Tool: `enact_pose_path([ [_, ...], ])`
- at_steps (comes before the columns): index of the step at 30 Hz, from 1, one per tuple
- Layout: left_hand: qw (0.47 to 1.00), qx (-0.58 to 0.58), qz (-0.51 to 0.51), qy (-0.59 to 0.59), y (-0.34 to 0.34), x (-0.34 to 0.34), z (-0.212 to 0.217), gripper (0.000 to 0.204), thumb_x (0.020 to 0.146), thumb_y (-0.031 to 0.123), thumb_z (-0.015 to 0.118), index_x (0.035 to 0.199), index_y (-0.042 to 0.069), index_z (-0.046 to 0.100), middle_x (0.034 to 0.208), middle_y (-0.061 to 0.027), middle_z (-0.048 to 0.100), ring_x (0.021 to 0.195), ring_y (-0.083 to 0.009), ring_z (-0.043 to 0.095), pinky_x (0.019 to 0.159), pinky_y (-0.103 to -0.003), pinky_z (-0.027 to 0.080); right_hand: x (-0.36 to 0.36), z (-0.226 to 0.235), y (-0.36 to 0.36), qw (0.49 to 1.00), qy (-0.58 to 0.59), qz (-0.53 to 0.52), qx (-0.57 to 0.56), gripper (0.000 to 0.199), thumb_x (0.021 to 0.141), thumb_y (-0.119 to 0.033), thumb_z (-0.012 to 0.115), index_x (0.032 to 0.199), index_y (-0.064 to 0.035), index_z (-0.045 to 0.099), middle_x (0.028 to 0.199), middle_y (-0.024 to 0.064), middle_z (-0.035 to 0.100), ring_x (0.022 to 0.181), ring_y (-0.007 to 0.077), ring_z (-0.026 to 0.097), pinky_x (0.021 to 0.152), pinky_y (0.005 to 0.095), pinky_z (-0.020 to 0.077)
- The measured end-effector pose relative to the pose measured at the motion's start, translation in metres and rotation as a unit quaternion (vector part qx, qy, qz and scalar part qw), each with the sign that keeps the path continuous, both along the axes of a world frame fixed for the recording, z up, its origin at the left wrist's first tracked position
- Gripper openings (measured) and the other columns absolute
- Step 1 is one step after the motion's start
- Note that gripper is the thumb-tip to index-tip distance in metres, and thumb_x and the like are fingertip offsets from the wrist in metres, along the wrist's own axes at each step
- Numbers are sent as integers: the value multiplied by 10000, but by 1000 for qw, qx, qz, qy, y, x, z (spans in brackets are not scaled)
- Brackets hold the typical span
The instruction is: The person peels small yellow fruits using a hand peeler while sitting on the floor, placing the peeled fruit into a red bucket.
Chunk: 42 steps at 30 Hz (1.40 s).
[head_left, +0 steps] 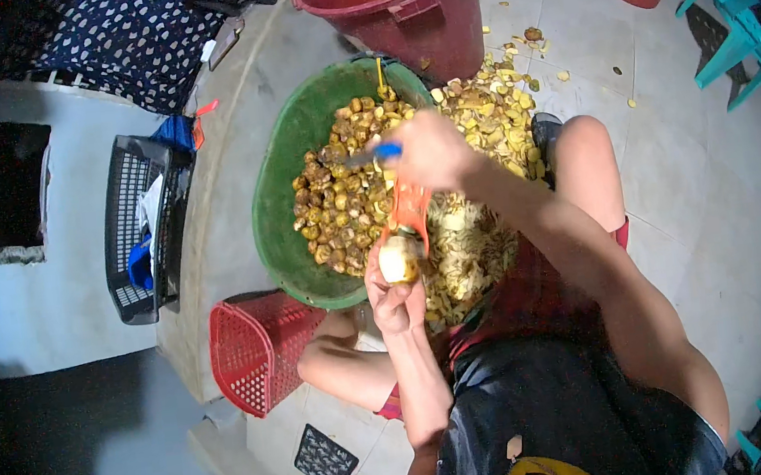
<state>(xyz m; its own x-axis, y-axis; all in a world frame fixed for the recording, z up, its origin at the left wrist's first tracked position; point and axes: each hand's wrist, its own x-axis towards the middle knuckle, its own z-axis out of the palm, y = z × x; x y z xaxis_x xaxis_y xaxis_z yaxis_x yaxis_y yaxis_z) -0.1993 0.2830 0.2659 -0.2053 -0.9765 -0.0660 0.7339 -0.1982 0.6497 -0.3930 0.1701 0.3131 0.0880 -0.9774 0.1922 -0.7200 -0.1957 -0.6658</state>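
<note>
- Pale, rounded tuber (399,261), mid-frame, partly bared, brown skin remaining; clamped in the left hand (394,303).
- Peeling looks to be the step in hand; the next move seems to call for a steady hold and a shallow stroke.
- Right hand (434,150), above, closed around a blue-handled tool (387,150); what holds the slotted orange piece (410,203) I cannot tell.
- Around: knobbly brown tubers (332,215) in a smooth green tub (277,220); curled, moist-looking peelings (470,247) just right.

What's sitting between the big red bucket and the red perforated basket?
In the head view, a green tub holding small round tubers lies between them.
</note>
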Motion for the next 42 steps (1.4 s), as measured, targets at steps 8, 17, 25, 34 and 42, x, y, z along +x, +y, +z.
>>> enact_pose_path([
  [8, 1000, -2, -2, -6, -2, 0, 6, 765, 571, 69, 807, 1235, -59, 449, 1140, -140, 577, 1083, -257, 564, 1000, -360, 407, 1, 11, 2, 998, -45, 29, 19, 212, 787, -205, 585, 702, -26, 659, 579, 179, 592, 569, 299, 625, 603, 411, 510],
  [17, 1000, 0, 17, 10, 1, 6, 1, 804, 544, 84, 808, 1242, -57, 436, 1136, -131, 577, 1050, -241, 580, 985, -343, 430, -8, -3, -9, 996, 34, -35, 70, 199, 799, -207, 564, 830, -53, 686, 659, 163, 629, 579, 283, 630, 625, 419, 526],
  [25, 987, -80, 121, -67, -16, 18, 17, 713, 657, 57, 784, 1268, -44, 429, 1162, -127, 565, 1086, -238, 547, 1009, -364, 395, 34, -29, 38, 978, 109, 112, -137, 173, 761, -276, 645, 808, -117, 693, 680, 115, 630, 647, 286, 640, 617, 399, 518],
  [34, 987, -85, 124, -63, -17, 16, 14, 712, 664, 98, 798, 1261, -45, 437, 1139, -126, 565, 1067, -242, 549, 989, -373, 412, 38, -47, 25, 994, 62, 81, -35, 199, 697, -244, 640, 682, -45, 645, 642, 177, 614, 690, 325, 655, 634, 420, 531],
  [42, 987, -83, 121, -72, -19, 9, 9, 661, 692, 111, 781, 1244, -44, 453, 1161, -120, 553, 1088, -243, 535, 1008, -394, 390, 26, -72, 24, 980, 70, 97, -162, 200, 713, -238, 653, 727, -41, 623, 657, 141, 597, 604, 340, 608, 582, 431, 509],
])
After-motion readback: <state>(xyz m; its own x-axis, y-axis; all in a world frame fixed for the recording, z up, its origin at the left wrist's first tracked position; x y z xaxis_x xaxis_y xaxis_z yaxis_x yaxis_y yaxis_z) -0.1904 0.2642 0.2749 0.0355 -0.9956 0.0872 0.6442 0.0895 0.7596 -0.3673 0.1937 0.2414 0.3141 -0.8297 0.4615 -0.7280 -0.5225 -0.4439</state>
